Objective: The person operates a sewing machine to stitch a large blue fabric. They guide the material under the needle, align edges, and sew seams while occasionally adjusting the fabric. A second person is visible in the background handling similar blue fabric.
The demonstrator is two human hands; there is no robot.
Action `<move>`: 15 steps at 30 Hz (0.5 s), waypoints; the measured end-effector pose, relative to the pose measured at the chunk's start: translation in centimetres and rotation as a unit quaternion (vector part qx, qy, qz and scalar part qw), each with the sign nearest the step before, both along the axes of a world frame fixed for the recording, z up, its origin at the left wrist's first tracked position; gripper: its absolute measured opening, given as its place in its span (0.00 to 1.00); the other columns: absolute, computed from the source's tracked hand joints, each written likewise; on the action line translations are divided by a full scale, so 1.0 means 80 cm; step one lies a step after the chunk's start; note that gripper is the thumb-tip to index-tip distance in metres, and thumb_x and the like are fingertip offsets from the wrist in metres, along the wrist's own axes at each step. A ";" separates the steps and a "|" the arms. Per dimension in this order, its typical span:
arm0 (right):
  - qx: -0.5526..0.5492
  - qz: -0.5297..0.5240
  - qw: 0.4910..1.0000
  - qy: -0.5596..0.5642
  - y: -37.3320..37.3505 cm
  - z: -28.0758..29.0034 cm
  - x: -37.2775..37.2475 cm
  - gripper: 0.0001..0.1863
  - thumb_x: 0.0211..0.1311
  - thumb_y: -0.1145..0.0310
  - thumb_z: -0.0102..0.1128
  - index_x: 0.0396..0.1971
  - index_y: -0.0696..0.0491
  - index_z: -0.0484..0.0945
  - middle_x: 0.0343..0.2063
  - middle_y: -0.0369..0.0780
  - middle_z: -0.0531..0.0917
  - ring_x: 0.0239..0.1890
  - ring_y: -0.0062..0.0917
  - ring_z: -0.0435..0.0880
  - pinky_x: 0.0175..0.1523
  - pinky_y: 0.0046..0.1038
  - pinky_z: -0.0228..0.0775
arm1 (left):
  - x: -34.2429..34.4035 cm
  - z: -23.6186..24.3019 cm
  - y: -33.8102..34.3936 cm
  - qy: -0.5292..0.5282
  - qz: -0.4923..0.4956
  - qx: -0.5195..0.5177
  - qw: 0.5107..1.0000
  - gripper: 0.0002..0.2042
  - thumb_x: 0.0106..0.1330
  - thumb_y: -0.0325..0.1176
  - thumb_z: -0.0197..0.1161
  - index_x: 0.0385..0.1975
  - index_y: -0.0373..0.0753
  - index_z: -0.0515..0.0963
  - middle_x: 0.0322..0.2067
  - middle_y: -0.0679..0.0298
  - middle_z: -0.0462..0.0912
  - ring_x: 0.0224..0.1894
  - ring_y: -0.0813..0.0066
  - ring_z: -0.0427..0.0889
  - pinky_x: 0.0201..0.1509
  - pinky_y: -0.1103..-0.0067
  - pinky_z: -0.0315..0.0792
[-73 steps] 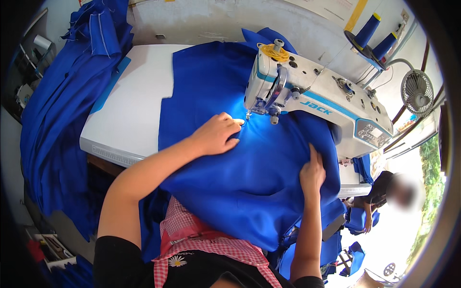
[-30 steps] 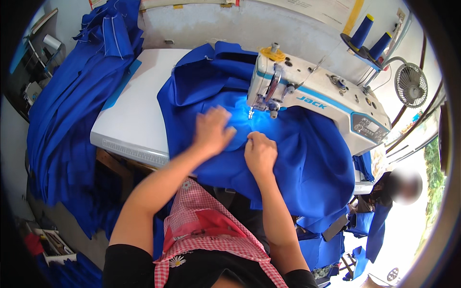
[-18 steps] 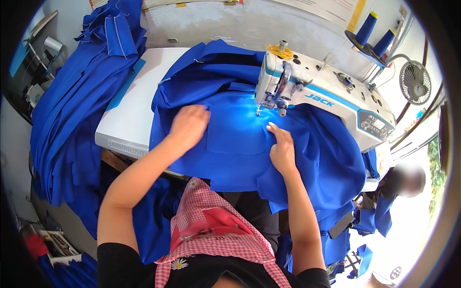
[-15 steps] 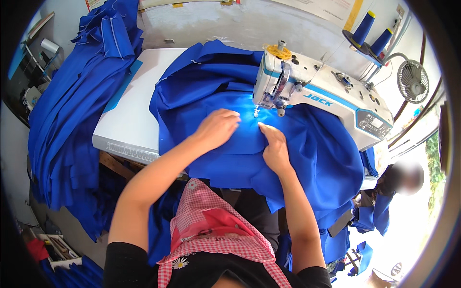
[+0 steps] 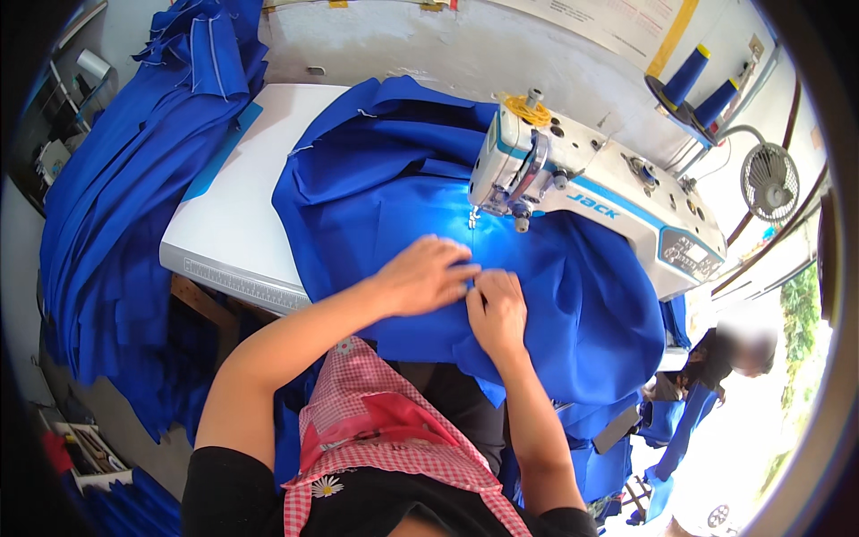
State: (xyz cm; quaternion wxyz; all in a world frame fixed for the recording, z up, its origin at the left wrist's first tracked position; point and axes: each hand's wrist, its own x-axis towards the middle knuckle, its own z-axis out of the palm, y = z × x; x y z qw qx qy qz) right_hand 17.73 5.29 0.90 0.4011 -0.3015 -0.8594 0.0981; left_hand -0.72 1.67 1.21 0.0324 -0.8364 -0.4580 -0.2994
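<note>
A large piece of blue fabric (image 5: 394, 215) lies bunched over the sewing table, passing beneath the lit presser foot (image 5: 473, 217) of a white sewing machine (image 5: 617, 170). Just in front of the foot, my left hand (image 5: 428, 276) rests over the cloth with its fingers stretched toward the right, slightly blurred. Close beside it, my right hand (image 5: 499, 313) has its fingers bent and its thumb drawn in, gripping the same fabric. The two hands' fingertips nearly meet. What lies under the fingers is hidden.
A tall heap of blue cloth pieces (image 5: 134, 224) hangs left of the white table (image 5: 242, 188). Two blue thread cones (image 5: 687, 76) and a small fan (image 5: 769, 182) stand at the back right. Another person (image 5: 707, 367) is at the far right.
Both hands have moved nearer to me, away from the presser foot, and closer together. My right hand's fingers have curled in. The other person at the right has shifted.
</note>
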 end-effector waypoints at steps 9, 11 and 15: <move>-0.015 0.039 0.998 -0.036 0.032 0.009 -0.004 0.09 0.49 0.82 0.57 0.31 0.56 0.79 0.34 0.41 0.82 0.40 0.37 0.79 0.45 0.36 0.73 | 0.033 -0.012 -0.001 -0.150 0.092 -0.066 0.982 0.10 0.60 0.26 0.62 0.41 0.38 0.79 0.38 0.63 0.79 0.37 0.64 0.81 0.39 0.73 0.78; -0.011 0.028 0.999 -0.031 0.040 0.005 -0.008 0.07 0.48 0.82 0.57 0.27 0.55 0.79 0.30 0.39 0.81 0.36 0.35 0.79 0.40 0.35 0.74 | 0.030 -0.011 -0.004 -0.196 0.074 -0.077 0.975 0.09 0.59 0.26 0.64 0.39 0.42 0.80 0.36 0.65 0.79 0.37 0.65 0.81 0.39 0.73 0.77; -0.001 0.029 1.000 -0.005 0.044 -0.001 -0.012 0.08 0.44 0.83 0.57 0.23 0.53 0.79 0.26 0.38 0.79 0.31 0.33 0.78 0.36 0.33 0.72 | 0.027 -0.011 -0.005 -0.160 0.083 -0.052 0.982 0.09 0.58 0.29 0.66 0.39 0.42 0.80 0.34 0.65 0.79 0.38 0.66 0.80 0.39 0.73 0.77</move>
